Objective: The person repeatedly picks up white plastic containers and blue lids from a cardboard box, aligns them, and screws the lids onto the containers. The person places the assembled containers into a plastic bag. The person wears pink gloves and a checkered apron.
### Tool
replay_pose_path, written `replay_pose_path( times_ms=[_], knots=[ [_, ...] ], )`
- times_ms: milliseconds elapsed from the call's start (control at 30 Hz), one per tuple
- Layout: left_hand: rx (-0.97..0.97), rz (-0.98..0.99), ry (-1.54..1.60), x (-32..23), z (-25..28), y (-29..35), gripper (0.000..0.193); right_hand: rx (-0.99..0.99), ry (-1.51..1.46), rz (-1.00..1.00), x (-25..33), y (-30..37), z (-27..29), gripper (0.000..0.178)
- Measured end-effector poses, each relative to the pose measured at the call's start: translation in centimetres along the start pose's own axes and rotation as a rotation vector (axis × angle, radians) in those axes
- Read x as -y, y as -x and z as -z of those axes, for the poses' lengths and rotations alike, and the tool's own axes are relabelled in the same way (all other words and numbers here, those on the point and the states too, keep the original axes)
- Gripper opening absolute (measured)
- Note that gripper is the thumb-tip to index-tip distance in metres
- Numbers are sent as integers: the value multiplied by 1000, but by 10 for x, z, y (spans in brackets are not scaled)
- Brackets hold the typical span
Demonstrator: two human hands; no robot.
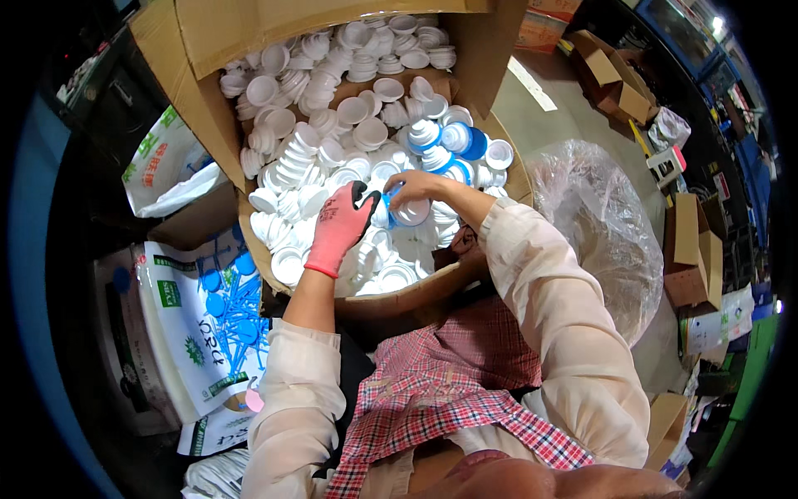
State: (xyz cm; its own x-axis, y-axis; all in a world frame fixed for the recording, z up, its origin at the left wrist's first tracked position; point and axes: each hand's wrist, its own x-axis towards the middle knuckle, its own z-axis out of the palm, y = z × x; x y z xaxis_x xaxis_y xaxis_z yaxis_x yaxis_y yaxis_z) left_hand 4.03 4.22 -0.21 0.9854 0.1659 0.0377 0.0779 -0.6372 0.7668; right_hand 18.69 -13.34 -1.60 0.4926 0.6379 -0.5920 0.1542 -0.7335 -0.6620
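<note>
Left hand (339, 223), in a pink glove with black fingertips, is bent over white cup-shaped pieces (370, 133) heaped inside the cardboard box (249, 37); its grip cannot be determined. Bare right hand (420, 188) curls over one white piece (413, 214) mid-heap; grip closure likewise cannot be determined.

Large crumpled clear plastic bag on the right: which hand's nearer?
Right. The bare right hand is among the white plastic cup-shaped pieces, left of the bag; the left hand, in a pink glove, is farther left.
</note>
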Motion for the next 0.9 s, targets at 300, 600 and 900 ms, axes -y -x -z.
replay_pose_path(
  times_ms=[300,600,900],
  knots=[
    [89,-22,-308,-7,-26,1,43,-1187,-48,154,-147,212,76,56],
    [198,-92,-603,-8,-82,0,61,-588,-266,-606,-490,248,-55,49],
    [118,104,-381,19,-72,-12,68,-1139,244,439,-133,177,20,39]
  ],
)
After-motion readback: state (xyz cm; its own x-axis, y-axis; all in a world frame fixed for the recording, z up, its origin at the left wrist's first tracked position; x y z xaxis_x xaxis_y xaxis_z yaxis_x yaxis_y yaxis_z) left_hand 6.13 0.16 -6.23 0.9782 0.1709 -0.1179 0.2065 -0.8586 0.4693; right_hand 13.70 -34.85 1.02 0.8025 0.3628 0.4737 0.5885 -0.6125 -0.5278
